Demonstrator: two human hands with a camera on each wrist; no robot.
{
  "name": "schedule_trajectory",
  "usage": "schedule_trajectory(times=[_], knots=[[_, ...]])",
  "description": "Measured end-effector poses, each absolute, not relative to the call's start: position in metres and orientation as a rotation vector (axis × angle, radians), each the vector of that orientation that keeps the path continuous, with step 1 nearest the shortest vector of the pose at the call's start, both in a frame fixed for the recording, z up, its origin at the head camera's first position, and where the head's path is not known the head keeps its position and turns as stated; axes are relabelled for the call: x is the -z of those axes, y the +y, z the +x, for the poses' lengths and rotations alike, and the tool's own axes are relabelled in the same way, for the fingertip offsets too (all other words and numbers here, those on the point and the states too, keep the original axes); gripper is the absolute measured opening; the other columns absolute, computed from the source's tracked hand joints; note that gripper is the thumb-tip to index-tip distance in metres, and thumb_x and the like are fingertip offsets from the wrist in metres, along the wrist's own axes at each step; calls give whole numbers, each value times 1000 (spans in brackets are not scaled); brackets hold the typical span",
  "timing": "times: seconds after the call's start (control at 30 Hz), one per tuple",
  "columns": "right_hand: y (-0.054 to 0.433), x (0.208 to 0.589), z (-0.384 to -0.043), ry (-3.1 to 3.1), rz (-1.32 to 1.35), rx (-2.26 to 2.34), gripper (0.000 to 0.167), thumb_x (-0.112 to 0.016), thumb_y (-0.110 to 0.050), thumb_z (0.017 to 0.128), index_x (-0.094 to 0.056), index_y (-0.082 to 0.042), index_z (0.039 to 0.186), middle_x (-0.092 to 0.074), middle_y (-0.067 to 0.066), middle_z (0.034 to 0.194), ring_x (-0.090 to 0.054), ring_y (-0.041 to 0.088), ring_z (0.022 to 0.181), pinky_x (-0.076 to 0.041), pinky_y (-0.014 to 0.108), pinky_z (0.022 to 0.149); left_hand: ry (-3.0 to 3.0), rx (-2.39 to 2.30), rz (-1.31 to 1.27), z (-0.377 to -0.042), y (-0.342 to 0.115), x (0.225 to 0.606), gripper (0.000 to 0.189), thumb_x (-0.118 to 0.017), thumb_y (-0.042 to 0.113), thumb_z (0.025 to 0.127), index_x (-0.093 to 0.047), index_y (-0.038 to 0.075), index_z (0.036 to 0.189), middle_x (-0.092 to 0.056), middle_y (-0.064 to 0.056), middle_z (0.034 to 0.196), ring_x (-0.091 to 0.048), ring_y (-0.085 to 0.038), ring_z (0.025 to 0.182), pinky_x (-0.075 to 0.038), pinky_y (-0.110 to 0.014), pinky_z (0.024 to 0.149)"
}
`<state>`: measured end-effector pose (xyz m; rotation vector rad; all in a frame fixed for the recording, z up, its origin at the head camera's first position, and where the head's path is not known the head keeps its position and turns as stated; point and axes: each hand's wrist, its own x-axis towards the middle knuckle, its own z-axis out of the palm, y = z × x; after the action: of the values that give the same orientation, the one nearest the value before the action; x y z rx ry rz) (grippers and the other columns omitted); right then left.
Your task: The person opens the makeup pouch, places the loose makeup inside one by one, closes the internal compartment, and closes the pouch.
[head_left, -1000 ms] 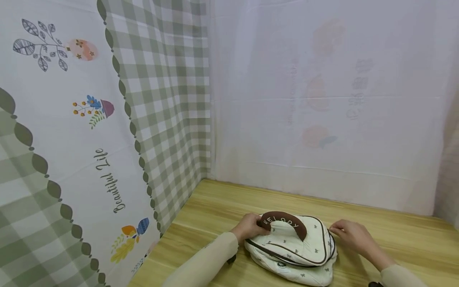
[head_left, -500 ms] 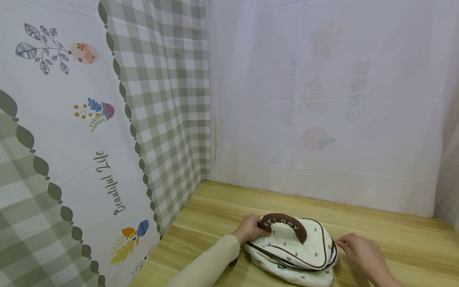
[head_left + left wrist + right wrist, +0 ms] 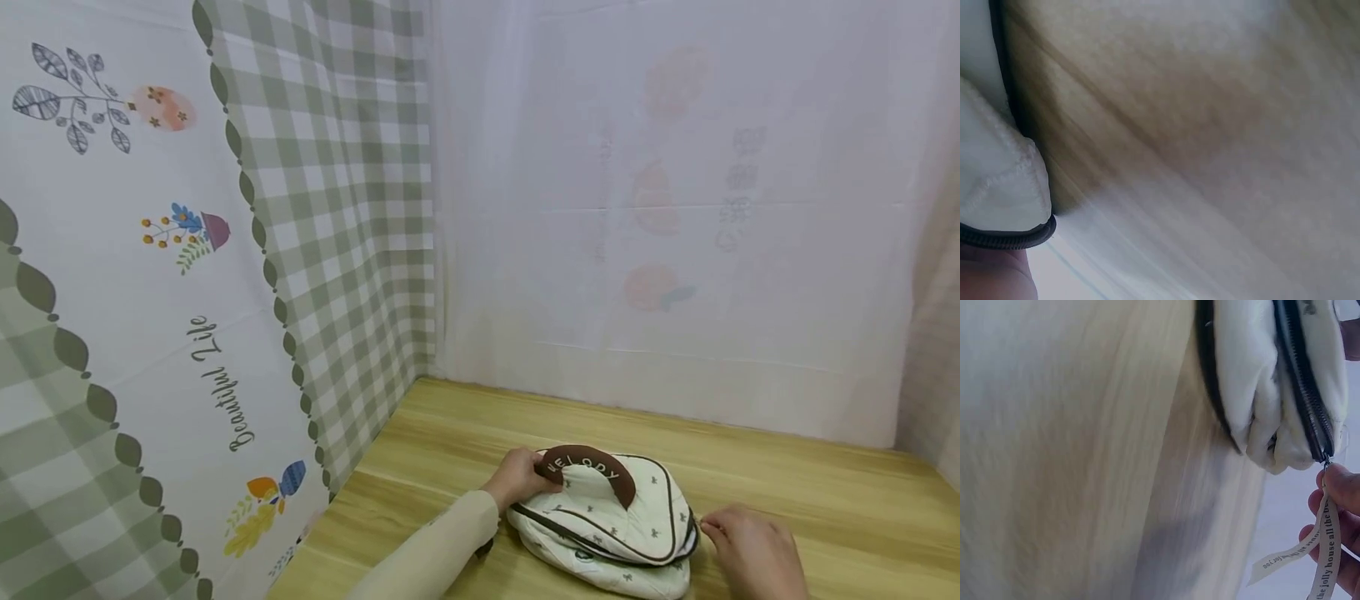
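Note:
A cream zip bag [image 3: 645, 533] with small bow prints, dark piping and a brown handle [image 3: 588, 458] lettered "MELODY" lies on the table. At the handle's left end, my left hand [image 3: 517, 477] grips the bag; the left wrist view shows the bag's piped edge [image 3: 1007, 239] above a finger [image 3: 994, 278]. On the other side, my right hand [image 3: 753, 550] pinches the zipper pull at the bag's right corner. A printed ribbon [image 3: 1329, 550] hangs from that pull, below the dark zipper [image 3: 1304, 381]. Part of the ribbon is hidden by the fingers.
The wood-grain table [image 3: 450, 433] runs back to a white cloth [image 3: 525, 250]. A green checked curtain [image 3: 337, 167] with plant prints hangs along the left side.
My right hand has moved toward the front along the bag's right side. A light gap now shows at the zipper's right corner. The left hand stays at the handle.

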<state>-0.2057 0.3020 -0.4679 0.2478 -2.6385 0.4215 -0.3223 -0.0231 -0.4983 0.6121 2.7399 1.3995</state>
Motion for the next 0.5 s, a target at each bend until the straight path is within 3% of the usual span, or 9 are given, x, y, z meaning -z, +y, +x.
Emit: schedule_trajectory(times=[0.3,0.5], knots=[[294,467,-194,-2723,135,-444,5,-72,-15,88,-77,-13,87,-73,10,92,-69,39,85,-45,63,69,2772,-1383,623,-319,-22,494,15,-89,14,73,-77,10,81,-71,6,72,-54,0,63,-47,-21,66],[292,465,-188,-2849,78,-496,10,-71,-18,90,-78,-11,93,-73,13,97,-68,42,92,-42,66,76,2803,-1354,643,-321,-22,494,15,-89,15,73,-77,11,81,-70,6,72,-56,-1,65,-48,-22,67]])
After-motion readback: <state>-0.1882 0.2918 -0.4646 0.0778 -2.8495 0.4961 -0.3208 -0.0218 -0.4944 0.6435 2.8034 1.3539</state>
